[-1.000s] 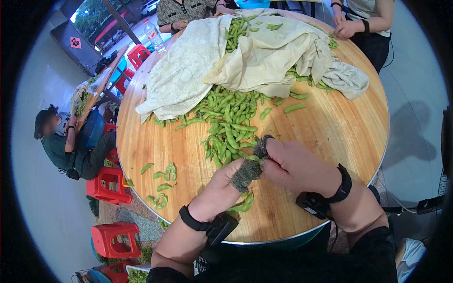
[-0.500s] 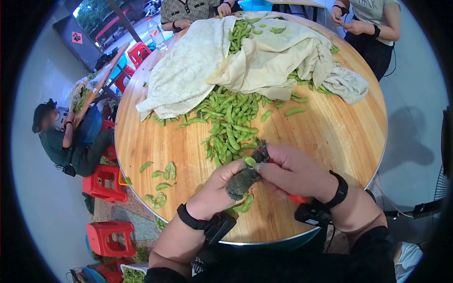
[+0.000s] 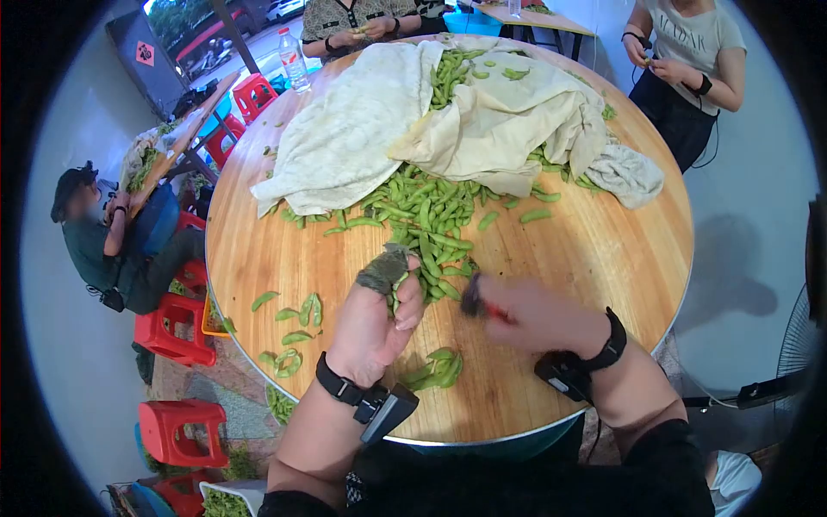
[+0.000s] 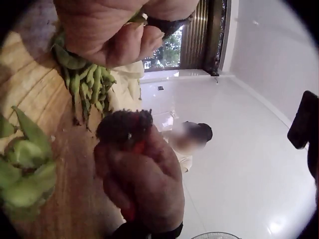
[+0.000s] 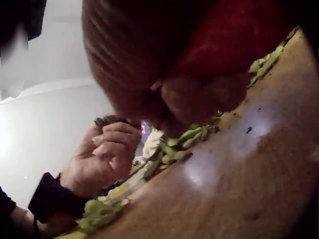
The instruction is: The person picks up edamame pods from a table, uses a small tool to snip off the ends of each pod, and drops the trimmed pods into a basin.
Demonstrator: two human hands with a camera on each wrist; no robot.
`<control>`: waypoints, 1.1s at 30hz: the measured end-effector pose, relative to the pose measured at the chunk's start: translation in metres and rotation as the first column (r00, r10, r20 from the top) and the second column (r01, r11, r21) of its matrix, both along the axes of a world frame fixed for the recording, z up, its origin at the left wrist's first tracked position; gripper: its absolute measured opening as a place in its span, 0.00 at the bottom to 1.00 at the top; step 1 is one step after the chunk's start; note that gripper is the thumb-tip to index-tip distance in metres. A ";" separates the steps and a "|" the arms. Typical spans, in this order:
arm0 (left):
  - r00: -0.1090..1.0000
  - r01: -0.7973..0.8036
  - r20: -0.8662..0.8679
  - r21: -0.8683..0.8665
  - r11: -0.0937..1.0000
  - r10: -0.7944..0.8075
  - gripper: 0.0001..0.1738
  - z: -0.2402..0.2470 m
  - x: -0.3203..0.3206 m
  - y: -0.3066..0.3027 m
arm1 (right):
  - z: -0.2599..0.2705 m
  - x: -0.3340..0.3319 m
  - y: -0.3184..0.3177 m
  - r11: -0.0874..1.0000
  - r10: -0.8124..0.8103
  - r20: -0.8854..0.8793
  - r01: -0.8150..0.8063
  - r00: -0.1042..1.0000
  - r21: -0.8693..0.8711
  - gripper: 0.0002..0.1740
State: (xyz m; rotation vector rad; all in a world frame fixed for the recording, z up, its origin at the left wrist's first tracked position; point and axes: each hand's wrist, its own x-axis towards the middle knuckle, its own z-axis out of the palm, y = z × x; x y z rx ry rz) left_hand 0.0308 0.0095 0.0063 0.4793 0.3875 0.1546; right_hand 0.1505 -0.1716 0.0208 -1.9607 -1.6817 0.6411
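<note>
My left hand (image 3: pixel 375 314), a grey-green cloth wrap (image 3: pixel 385 270) around its thumb, is raised over the table with fingers curled around a green soybean pod (image 3: pixel 396 297). A sliver of green also shows between its fingers in the left wrist view. To the right, my right hand (image 3: pixel 538 319) is blurred, a dark wrap (image 4: pixel 124 124) on its thumb. It grips a red object (image 5: pixel 224 40), mostly hidden in the palm; its kind cannot be told. Between my forearms lies a small bunch of split pods (image 3: pixel 438 370). A heap of soybean pods (image 3: pixel 426 215) is just beyond my hands.
White and cream cloths (image 3: pixel 345 129) cover the far part of the pods on the round wooden table (image 3: pixel 594 258). Loose pods (image 3: pixel 293 336) lie at the left. A plastic bottle (image 3: pixel 294 62) stands near the far edge. Other people stand or sit around, with red stools (image 3: pixel 177 332) at the left.
My hands were together at a pod; now they have parted. The left has moved up and left, its palm side turned more into view, while the right has shifted slightly right.
</note>
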 end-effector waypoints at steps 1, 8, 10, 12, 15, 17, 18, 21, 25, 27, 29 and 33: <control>0.999 0.021 0.043 0.080 0.997 -0.025 0.12 -0.003 -0.001 0.000 | -0.005 0.005 0.005 0.979 -0.167 0.043 0.161 0.985 0.122 0.13; 0.999 0.043 -0.018 0.118 0.992 -0.041 0.09 0.004 0.000 -0.007 | -0.026 0.006 0.042 0.937 -0.304 0.319 0.221 0.898 0.271 0.13; 0.996 0.016 -0.088 0.110 0.994 -0.007 0.08 0.009 0.001 -0.011 | -0.031 0.011 0.040 0.919 -0.340 0.278 0.255 0.898 0.300 0.13; 0.988 -0.010 -0.155 0.102 0.995 0.025 0.07 0.007 0.001 -0.010 | -0.038 0.021 0.033 0.900 -0.374 0.240 0.289 0.896 0.326 0.13; 0.990 0.143 -0.041 0.313 0.939 -0.137 0.09 -0.004 0.001 -0.010 | -0.030 0.031 0.021 0.777 -0.440 -0.137 0.453 0.887 0.436 0.14; 0.974 0.225 -0.122 0.369 0.902 -0.193 0.06 -0.005 0.004 -0.017 | 0.006 0.016 0.012 0.832 -0.379 -0.739 0.555 0.558 -0.008 0.13; 0.963 0.269 -0.114 0.366 0.891 -0.244 0.05 -0.007 0.004 -0.019 | 0.005 0.015 0.012 0.833 -0.374 -0.743 0.553 0.555 -0.006 0.13; 0.934 0.355 -0.126 0.237 0.904 -0.333 0.05 0.003 0.001 -0.025 | -0.006 0.008 0.015 0.867 -0.165 -0.666 0.429 0.728 0.254 0.14; 0.923 0.382 -0.138 0.252 0.889 -0.358 0.05 0.000 0.000 -0.026 | -0.019 0.005 0.017 0.830 -0.130 -0.421 0.331 0.898 0.450 0.14; 0.936 0.350 -0.146 0.277 0.895 -0.320 0.04 -0.001 0.001 -0.026 | -0.018 0.004 0.016 0.816 -0.170 -0.362 0.337 0.916 0.470 0.13; 0.946 0.322 -0.133 0.302 0.897 -0.295 0.03 -0.004 0.001 -0.026 | -0.018 0.006 0.016 0.812 -0.191 -0.268 0.305 0.944 0.497 0.09; 0.973 0.232 -0.103 0.445 0.865 -0.208 0.03 -0.011 0.000 -0.026 | -0.007 0.010 0.008 0.858 -0.211 -0.543 0.421 0.812 0.296 0.06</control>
